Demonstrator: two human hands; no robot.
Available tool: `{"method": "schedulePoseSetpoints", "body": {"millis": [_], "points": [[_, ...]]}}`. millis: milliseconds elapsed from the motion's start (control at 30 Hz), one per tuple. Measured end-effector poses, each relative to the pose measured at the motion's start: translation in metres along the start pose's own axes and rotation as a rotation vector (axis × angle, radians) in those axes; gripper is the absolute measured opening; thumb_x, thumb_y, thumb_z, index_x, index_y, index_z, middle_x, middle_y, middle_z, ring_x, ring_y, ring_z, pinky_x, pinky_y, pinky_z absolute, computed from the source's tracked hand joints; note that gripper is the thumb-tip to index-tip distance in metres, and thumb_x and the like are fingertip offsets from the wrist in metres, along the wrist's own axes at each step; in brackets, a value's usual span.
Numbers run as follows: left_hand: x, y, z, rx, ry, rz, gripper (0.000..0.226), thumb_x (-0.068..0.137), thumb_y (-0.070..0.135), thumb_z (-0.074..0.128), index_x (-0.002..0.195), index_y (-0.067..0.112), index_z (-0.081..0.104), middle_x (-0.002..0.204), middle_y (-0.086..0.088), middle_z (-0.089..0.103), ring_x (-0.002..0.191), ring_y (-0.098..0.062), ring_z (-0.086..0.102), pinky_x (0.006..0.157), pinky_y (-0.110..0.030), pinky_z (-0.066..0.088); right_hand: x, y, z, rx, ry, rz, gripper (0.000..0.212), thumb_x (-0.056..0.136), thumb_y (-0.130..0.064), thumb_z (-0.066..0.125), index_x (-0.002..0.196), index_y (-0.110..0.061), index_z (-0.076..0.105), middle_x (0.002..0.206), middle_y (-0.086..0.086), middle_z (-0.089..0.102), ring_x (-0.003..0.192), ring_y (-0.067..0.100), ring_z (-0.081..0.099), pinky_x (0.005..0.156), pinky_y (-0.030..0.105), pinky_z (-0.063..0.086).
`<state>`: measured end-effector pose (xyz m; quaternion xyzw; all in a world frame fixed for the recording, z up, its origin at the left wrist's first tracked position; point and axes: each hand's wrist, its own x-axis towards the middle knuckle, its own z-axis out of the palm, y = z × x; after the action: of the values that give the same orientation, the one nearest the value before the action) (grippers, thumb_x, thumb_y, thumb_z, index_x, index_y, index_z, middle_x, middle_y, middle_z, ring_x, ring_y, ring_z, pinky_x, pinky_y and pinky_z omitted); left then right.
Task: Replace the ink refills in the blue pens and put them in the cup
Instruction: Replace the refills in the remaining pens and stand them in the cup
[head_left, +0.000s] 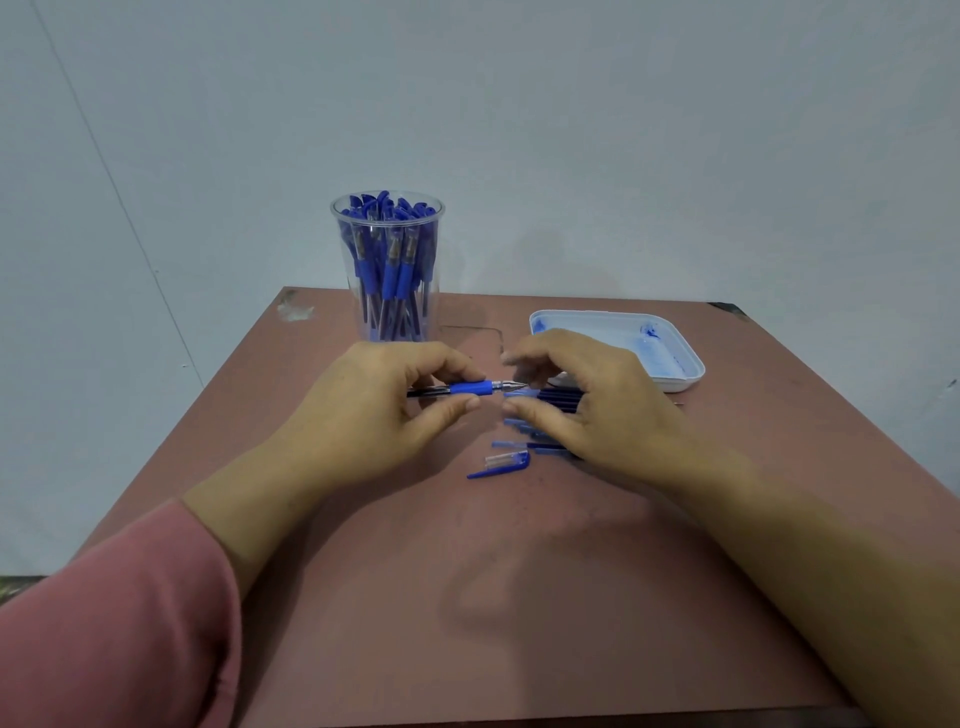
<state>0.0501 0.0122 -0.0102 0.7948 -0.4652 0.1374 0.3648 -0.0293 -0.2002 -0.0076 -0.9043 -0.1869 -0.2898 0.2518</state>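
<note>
In the head view, the left hand (374, 400) pinches a blue pen (470, 387) by its blue grip between thumb and forefinger, the other fingers curled behind it. The pen lies level, its metal tip pointing at the right hand (587, 400). That hand is loosely curved and grips nothing. Its forefinger and thumb stand apart, and the pen's tip sits in the gap between them. Under its palm a bunch of dark refills (558, 397) lies on the table (519, 597). A loose pen cap (501, 464) rests just nearer the person than the right thumb. Beyond the left hand stands the clear cup (387, 265) – upright, packed with blue pens. Beyond the right hand sits an ink-stained white tray (691, 364).
</note>
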Motion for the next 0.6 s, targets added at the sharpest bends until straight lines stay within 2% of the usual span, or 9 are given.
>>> {"method": "schedulePoseSetpoints", "body": {"millis": [67, 133, 233, 300, 367, 433, 600], "points": [[0.0002, 0.0000, -0.0006, 0.012, -0.003, 0.009, 0.022, 0.085, 0.045, 0.061, 0.102, 0.034, 0.069, 0.091, 0.021, 0.069, 0.081, -0.004, 0.066, 0.068, -0.033, 0.055, 0.0014, 0.0007, 0.0024, -0.053, 0.004, -0.044, 0.011, 0.089, -0.017, 0.068, 0.100, -0.015, 0.066, 0.087, -0.008, 0.062, 0.080, 0.007, 0.056, 0.074, 0.020, 0.046], [0.0004, 0.0004, -0.0006, 0.013, -0.004, 0.012, 0.025, 0.085, 0.049, 0.058, 0.103, 0.034, 0.069, 0.091, 0.021, 0.069, 0.081, -0.004, 0.066, 0.068, -0.032, 0.055, 0.0022, 0.0018, 0.0035, -0.060, -0.009, -0.026, 0.013, 0.093, -0.023, 0.061, 0.096, -0.012, 0.068, 0.083, -0.008, 0.061, 0.076, 0.008, 0.054, 0.070, 0.015, 0.042], [0.0004, 0.0014, -0.0002, 0.009, -0.004, 0.007, 0.022, 0.085, 0.044, 0.061, 0.103, 0.034, 0.070, 0.091, 0.021, 0.069, 0.081, -0.003, 0.066, 0.067, -0.030, 0.054, 0.0007, 0.0002, 0.0018, 0.022, -0.045, 0.045, 0.025, 0.091, -0.035, 0.060, 0.110, -0.020, 0.066, 0.089, -0.009, 0.063, 0.082, 0.006, 0.057, 0.073, 0.012, 0.043], [0.0002, 0.0015, -0.0004, 0.006, 0.004, 0.004, 0.021, 0.085, 0.041, 0.062, 0.103, 0.033, 0.070, 0.091, 0.021, 0.070, 0.081, -0.004, 0.066, 0.067, -0.029, 0.054, 0.0005, -0.0012, 0.0013, 0.025, -0.019, 0.018, 0.032, 0.087, -0.032, 0.069, 0.117, -0.024, 0.062, 0.092, -0.011, 0.062, 0.086, 0.003, 0.058, 0.078, 0.013, 0.046], [0.0003, 0.0015, -0.0004, -0.011, 0.006, 0.001, 0.020, 0.085, 0.041, 0.063, 0.103, 0.033, 0.070, 0.091, 0.021, 0.070, 0.081, -0.004, 0.066, 0.068, -0.030, 0.054, 0.0015, 0.0000, 0.0025, -0.037, 0.008, -0.046, 0.018, 0.088, -0.021, 0.069, 0.105, -0.017, 0.065, 0.089, -0.009, 0.062, 0.081, 0.005, 0.057, 0.076, 0.017, 0.046], [0.0000, 0.0020, 0.0000, -0.025, 0.012, 0.002, 0.021, 0.084, 0.041, 0.064, 0.102, 0.032, 0.070, 0.091, 0.021, 0.070, 0.081, -0.004, 0.066, 0.069, -0.028, 0.054, 0.0029, -0.0004, 0.0039, -0.067, 0.016, -0.060, 0.009, 0.091, -0.019, 0.065, 0.096, -0.011, 0.067, 0.083, -0.011, 0.057, 0.076, 0.006, 0.053, 0.072, 0.014, 0.042], [0.0002, 0.0027, -0.0002, 0.007, 0.026, 0.018, 0.021, 0.084, 0.045, 0.063, 0.101, 0.035, 0.070, 0.090, 0.021, 0.069, 0.080, -0.003, 0.065, 0.068, -0.022, 0.051, 0.0023, -0.0011, 0.0057, -0.018, -0.033, 0.026, 0.020, 0.095, -0.028, 0.058, 0.090, -0.011, 0.066, 0.077, -0.010, 0.057, 0.073, 0.005, 0.052, 0.068, 0.009, 0.038]]}}
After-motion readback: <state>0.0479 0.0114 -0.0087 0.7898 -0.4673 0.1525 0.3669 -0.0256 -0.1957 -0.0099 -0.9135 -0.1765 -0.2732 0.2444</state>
